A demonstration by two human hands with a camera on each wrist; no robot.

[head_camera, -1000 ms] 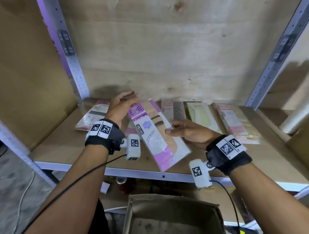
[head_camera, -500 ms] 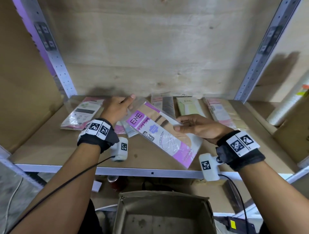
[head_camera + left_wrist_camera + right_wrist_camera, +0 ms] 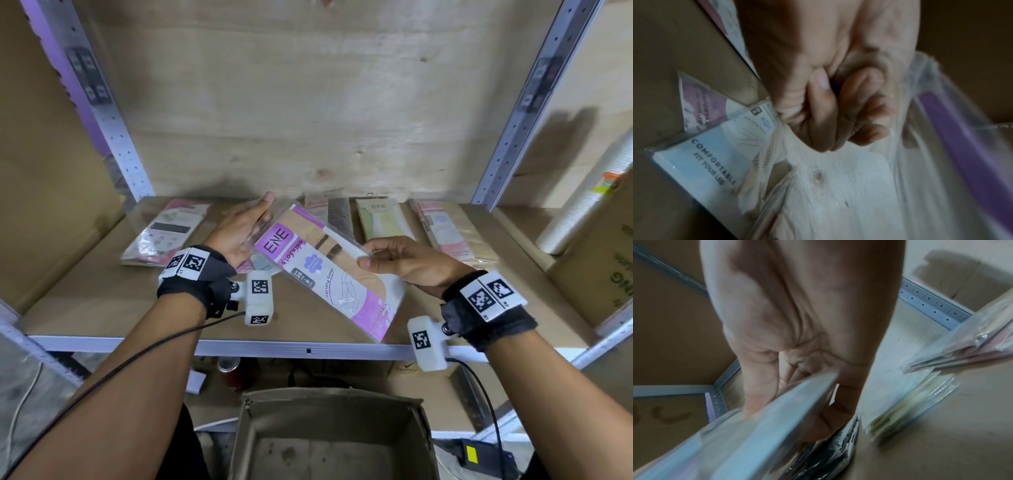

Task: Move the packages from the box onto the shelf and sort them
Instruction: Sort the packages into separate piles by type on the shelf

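Observation:
A purple and white ENE stocking package (image 3: pixel 325 274) hangs slanted just above the wooden shelf (image 3: pixel 102 308). My left hand (image 3: pixel 260 219) holds its upper left end, index finger stretched along the clear flap. The left wrist view shows the other fingers (image 3: pixel 849 116) curled against the package's white back (image 3: pixel 849 186). My right hand (image 3: pixel 366 260) pinches the package's right edge, thumb on top. In the right wrist view the package (image 3: pixel 766 418) runs blurred across the fingers. The cardboard box (image 3: pixel 329 438) stands open below the shelf; no package shows in it.
Along the shelf's back lie a pink-white package (image 3: pixel 164 236), a dark grey one (image 3: pixel 337 216), a yellow-green one (image 3: pixel 380 222) and a pink pile (image 3: pixel 445 233). A blue package (image 3: pixel 705 154) lies under my left hand. A white roll (image 3: pixel 582 205) and a carton (image 3: pixel 599 274) stand right.
The purple package has swung so its top points up and left. My left hand has come off the shelf packages onto its upper end. The right hand kept its pinch.

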